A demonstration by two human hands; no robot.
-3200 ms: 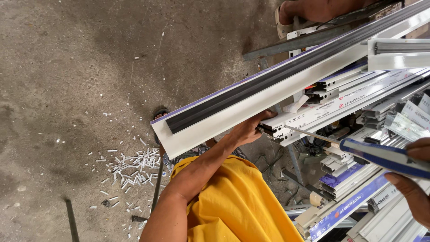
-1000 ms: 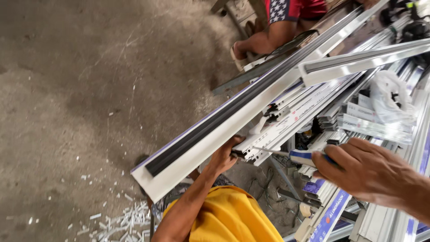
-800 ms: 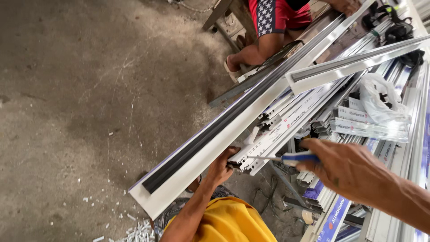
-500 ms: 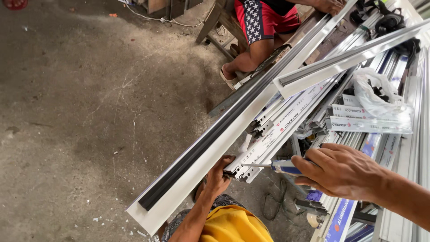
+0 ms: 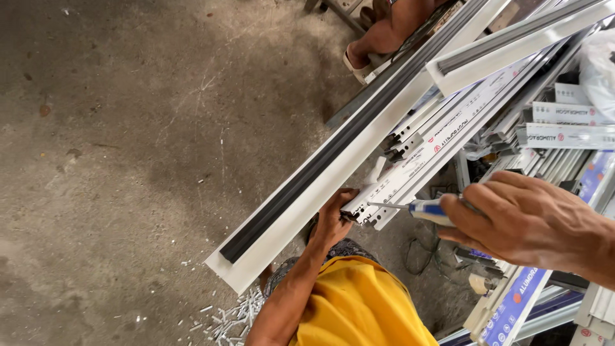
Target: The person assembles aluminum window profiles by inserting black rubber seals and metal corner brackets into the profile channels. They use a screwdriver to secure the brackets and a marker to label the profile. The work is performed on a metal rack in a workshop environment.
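Observation:
My left hand (image 5: 333,218) grips the near end of a bundle of white aluminium profiles (image 5: 430,148) that slants up to the right. My right hand (image 5: 526,221) is closed around the blue and white handle of a screwdriver (image 5: 424,210). Its thin shaft points left, and the tip sits at the cut end of the bundle, just beside my left fingers. A long white profile with a black strip (image 5: 333,160) lies along the left side of the bundle, its end hanging over the concrete floor.
More profiles, some with blue film (image 5: 516,301), are stacked at the right. Another person's sandalled foot (image 5: 375,41) stands at the top. White offcut chips (image 5: 230,315) litter the floor near my yellow shirt (image 5: 359,307). A plastic bag (image 5: 602,61) lies at top right.
My right hand came off the stacked profiles with the screwdriver and brought its tip to the bundle's end. My left hand kept its grip. The camera view drifted along the profiles.

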